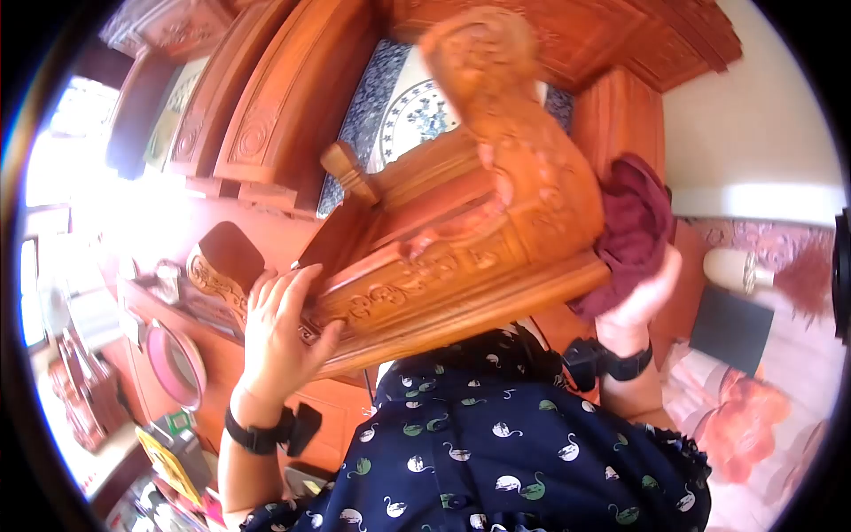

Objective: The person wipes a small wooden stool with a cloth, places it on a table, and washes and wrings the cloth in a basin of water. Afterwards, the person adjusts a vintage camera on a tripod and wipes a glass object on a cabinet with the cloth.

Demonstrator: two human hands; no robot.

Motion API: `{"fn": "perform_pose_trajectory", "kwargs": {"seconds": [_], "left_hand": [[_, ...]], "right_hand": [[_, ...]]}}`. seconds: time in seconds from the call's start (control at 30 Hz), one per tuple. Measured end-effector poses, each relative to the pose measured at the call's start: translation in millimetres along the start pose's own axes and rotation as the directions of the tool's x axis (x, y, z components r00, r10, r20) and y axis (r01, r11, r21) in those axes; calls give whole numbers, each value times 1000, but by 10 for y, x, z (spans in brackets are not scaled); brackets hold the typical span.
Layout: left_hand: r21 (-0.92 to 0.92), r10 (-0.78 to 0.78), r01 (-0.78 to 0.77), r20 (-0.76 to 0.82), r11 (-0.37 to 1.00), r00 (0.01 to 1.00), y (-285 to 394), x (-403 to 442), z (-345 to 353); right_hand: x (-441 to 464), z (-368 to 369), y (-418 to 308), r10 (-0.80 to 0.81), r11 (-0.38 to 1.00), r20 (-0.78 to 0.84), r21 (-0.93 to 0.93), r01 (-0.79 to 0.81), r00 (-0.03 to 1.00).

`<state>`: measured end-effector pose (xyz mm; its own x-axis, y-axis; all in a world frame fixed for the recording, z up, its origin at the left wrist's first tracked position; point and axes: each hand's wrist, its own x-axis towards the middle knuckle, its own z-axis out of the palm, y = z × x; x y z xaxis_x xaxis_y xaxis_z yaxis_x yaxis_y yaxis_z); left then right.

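Note:
A carved wooden stool-like piece of furniture is tipped on its side in front of my body, its curved legs pointing up and to the left. My left hand grips its lower left corner, thumb on the carved side and fingers over the edge. At its right end, my right hand holds a bunched maroon cloth against the wood. Part of the right hand's fingers is hidden behind the cloth.
Carved wooden cabinets stand beyond, around a patterned rug. A pink-rimmed round basin is at the left, with boxes below it. At the right lie a dark square mat and a reddish brush-like object.

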<state>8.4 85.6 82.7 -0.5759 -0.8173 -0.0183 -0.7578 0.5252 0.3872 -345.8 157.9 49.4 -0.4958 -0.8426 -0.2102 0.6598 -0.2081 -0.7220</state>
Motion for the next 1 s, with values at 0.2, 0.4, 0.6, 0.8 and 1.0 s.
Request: {"fn": "perform_pose_trajectory", "kwargs": {"seconds": [0.2, 0.4, 0.6, 0.8, 1.0], "left_hand": [[-192, 20, -17, 12, 981, 1000, 584, 60, -118], [-87, -18, 10, -88, 996, 996, 763, 369, -88], [-297, -253, 241, -2, 924, 967, 845, 897, 2], [-242, -330, 256, -348, 936, 878, 848, 848, 182], [-249, -353, 264, -448, 932, 822, 828, 772, 251]], "right_hand": [[-145, 375, 127, -1, 990, 12, 144, -1, 1000], [-187, 499, 97, -28, 999, 312, 42, 16, 950], [-93, 395, 62, 116, 984, 565, -175, -19, 817], [189, 404, 26, -100, 789, 918, -161, 593, 383], [627, 665, -77, -91, 707, 989, -20, 706, 119]]}}
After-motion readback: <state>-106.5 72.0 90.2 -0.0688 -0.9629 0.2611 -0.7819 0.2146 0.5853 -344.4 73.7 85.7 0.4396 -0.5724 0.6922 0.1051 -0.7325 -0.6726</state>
